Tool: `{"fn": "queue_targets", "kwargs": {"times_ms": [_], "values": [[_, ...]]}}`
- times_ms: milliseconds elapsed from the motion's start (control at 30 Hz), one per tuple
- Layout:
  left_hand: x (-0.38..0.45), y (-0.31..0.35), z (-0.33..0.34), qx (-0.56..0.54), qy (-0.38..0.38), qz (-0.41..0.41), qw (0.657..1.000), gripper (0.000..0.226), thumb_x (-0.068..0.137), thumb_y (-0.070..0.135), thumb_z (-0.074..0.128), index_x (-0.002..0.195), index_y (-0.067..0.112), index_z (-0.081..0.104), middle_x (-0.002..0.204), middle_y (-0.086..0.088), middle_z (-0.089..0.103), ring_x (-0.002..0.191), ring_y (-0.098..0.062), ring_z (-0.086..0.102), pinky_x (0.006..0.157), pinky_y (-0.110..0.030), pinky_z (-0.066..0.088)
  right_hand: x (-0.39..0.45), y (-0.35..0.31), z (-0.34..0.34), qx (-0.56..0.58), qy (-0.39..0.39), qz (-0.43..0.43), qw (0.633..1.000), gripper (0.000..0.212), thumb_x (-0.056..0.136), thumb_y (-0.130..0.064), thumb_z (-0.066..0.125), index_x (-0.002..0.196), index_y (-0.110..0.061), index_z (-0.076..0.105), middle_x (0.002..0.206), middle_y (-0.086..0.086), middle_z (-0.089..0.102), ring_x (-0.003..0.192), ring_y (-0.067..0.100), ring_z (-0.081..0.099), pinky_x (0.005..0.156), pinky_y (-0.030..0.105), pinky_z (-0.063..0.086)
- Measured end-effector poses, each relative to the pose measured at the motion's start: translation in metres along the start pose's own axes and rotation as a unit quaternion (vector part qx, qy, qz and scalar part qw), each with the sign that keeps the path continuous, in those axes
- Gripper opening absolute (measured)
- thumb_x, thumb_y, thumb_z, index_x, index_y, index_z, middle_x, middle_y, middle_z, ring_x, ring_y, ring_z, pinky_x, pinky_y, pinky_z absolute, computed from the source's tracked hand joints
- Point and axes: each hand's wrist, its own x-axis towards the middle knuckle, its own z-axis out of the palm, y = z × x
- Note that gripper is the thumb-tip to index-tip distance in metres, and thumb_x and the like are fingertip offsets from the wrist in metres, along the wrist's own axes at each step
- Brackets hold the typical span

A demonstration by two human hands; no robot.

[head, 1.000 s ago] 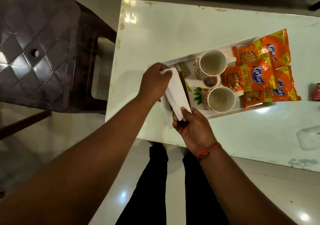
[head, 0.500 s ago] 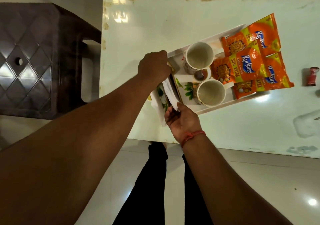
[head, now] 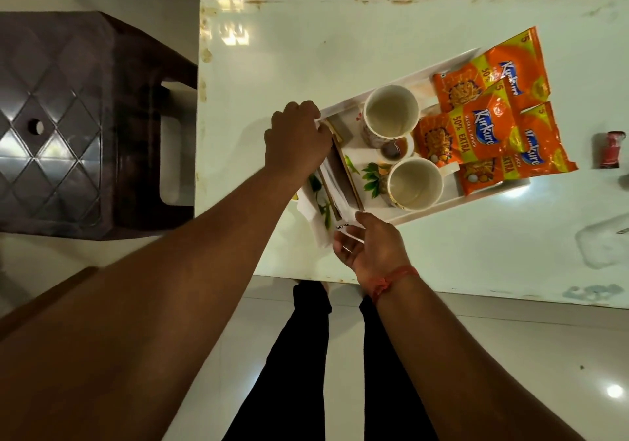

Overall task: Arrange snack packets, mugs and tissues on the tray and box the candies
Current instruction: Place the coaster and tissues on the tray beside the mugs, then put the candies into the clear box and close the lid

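Note:
A white tray (head: 429, 212) lies on the white table (head: 306, 49). It carries two empty mugs (head: 391, 114) (head: 415, 183), a small brown-filled dish (head: 394, 146) between them, and three orange snack packets (head: 476, 131) overhanging its right end. At the tray's left end a narrow wooden holder (head: 343, 177) stands with white tissues (head: 328, 182) in it. My left hand (head: 296, 138) presses down on the tissues at the holder's far end. My right hand (head: 371, 246) touches the near end of the tissues with its fingertips, palm half open.
A dark brown plastic stool (head: 68, 117) stands left of the table. A small red packet (head: 611, 149) lies at the table's right edge. More white tissue (head: 311, 212) pokes out under the tray's left corner. My legs (head: 306, 355) are below the table's near edge.
The tissues, held up between both hands, have gone down into the holder. My left hand has lowered onto them, and my right hand has loosened its hold.

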Motion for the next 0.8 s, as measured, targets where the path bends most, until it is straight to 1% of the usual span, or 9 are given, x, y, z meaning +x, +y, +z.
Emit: {"fn": "queue_targets", "kwargs": {"times_ms": [133, 233, 300, 367, 467, 533, 667, 733, 800], "values": [[-0.028, -0.019, -0.002, -0.161, 0.098, -0.057, 0.98, 0.03, 0.092, 0.033, 0.056, 0.116, 0.014, 0.059, 0.116, -0.006, 0.06, 0.111, -0.026, 0.054, 0.097, -0.038, 0.044, -0.032, -0.015, -0.024, -0.11, 0.011, -0.078, 0.991, 0.015, 0.091, -0.024, 0.059, 0.104, -0.017, 0.06, 0.102, 0.008, 0.058, 0.078, 0.023, 0.07, 0.052, 0.029, 0.053], [-0.047, -0.035, 0.0, -0.251, 0.074, -0.153, 0.953, 0.037, 0.093, 0.035, 0.056, 0.123, 0.013, 0.056, 0.124, -0.006, 0.056, 0.116, -0.024, 0.054, 0.103, -0.042, 0.043, -0.053, -0.043, -0.041, -0.197, 0.033, -0.189, 0.961, 0.02, 0.092, -0.022, 0.058, 0.112, -0.019, 0.056, 0.104, 0.009, 0.063, 0.075, 0.018, 0.071, 0.05, 0.028, 0.052], [-0.056, -0.043, 0.003, -0.278, 0.042, -0.206, 0.937, 0.042, 0.094, 0.04, 0.054, 0.128, 0.016, 0.052, 0.131, -0.006, 0.052, 0.12, -0.024, 0.052, 0.105, -0.045, 0.042, -0.059, -0.071, -0.051, -0.264, 0.05, -0.278, 0.922, 0.019, 0.093, -0.021, 0.058, 0.112, -0.02, 0.056, 0.105, 0.009, 0.064, 0.081, 0.021, 0.07, 0.055, 0.032, 0.054], [-0.06, -0.048, 0.007, -0.282, 0.023, -0.235, 0.93, 0.047, 0.094, 0.044, 0.052, 0.134, 0.019, 0.049, 0.137, -0.006, 0.047, 0.123, -0.025, 0.05, 0.106, -0.046, 0.041, -0.059, -0.105, -0.062, -0.349, 0.084, -0.376, 0.854, 0.017, 0.092, -0.025, 0.06, 0.108, -0.022, 0.056, 0.101, 0.003, 0.065, 0.087, 0.023, 0.068, 0.065, 0.038, 0.056], [-0.06, -0.046, 0.011, -0.295, 0.009, -0.268, 0.917, 0.053, 0.094, 0.047, 0.051, 0.14, 0.021, 0.043, 0.141, -0.008, 0.045, 0.118, -0.023, 0.053, 0.102, -0.038, 0.042, -0.047, -0.162, -0.079, -0.455, 0.132, -0.491, 0.731, 0.017, 0.09, -0.028, 0.061, 0.106, -0.023, 0.057, 0.101, 0.001, 0.065, 0.092, 0.022, 0.062, 0.078, 0.033, 0.047], [-0.059, -0.041, 0.016, -0.313, 0.007, -0.292, 0.904, 0.056, 0.094, 0.047, 0.05, 0.143, 0.021, 0.039, 0.14, -0.011, 0.049, 0.107, -0.019, 0.058, 0.093, -0.033, 0.042, -0.031, -0.199, -0.086, -0.514, 0.139, -0.535, 0.656, 0.023, 0.09, -0.026, 0.061, 0.109, -0.014, 0.059, 0.104, 0.011, 0.064, 0.096, 0.027, 0.059, 0.083, 0.034, 0.044], [-0.06, -0.028, 0.027, -0.332, 0.027, -0.326, 0.885, 0.058, 0.095, 0.047, 0.049, 0.145, 0.021, 0.036, 0.139, -0.016, 0.051, 0.121, -0.029, 0.054, 0.104, -0.042, 0.042, -0.003, -0.253, -0.097, -0.611, 0.159, -0.567, 0.53, 0.035, 0.09, -0.028, 0.063, 0.114, -0.003, 0.059, 0.108, 0.023, 0.06, 0.101, 0.038, 0.056, 0.094, 0.046, 0.041], [-0.063, -0.024, 0.029, -0.348, 0.044, -0.345, 0.871, 0.056, 0.095, 0.047, 0.048, 0.143, 0.02, 0.038, 0.138, -0.016, 0.053, 0.122, -0.032, 0.055, 0.106, -0.046, 0.043, 0.005, -0.272, -0.1, -0.624, 0.167, -0.559, 0.519, 0.041, 0.091, -0.036, 0.061, 0.116, -0.004, 0.058, 0.112, 0.023, 0.06, 0.106, 0.039, 0.054, 0.096, 0.047, 0.038], [-0.065, -0.022, 0.032, -0.365, 0.058, -0.358, 0.858, 0.054, 0.095, 0.049, 0.047, 0.139, 0.019, 0.043, 0.135, -0.016, 0.055, 0.123, -0.033, 0.054, 0.106, -0.05, 0.043, 0.007, -0.285, -0.099, -0.612, 0.166, -0.529, 0.563, 0.051, 0.092, -0.048, 0.057, 0.12, -0.005, 0.056, 0.119, 0.021, 0.058, 0.112, 0.039, 0.053, 0.098, 0.046, 0.038]]}}
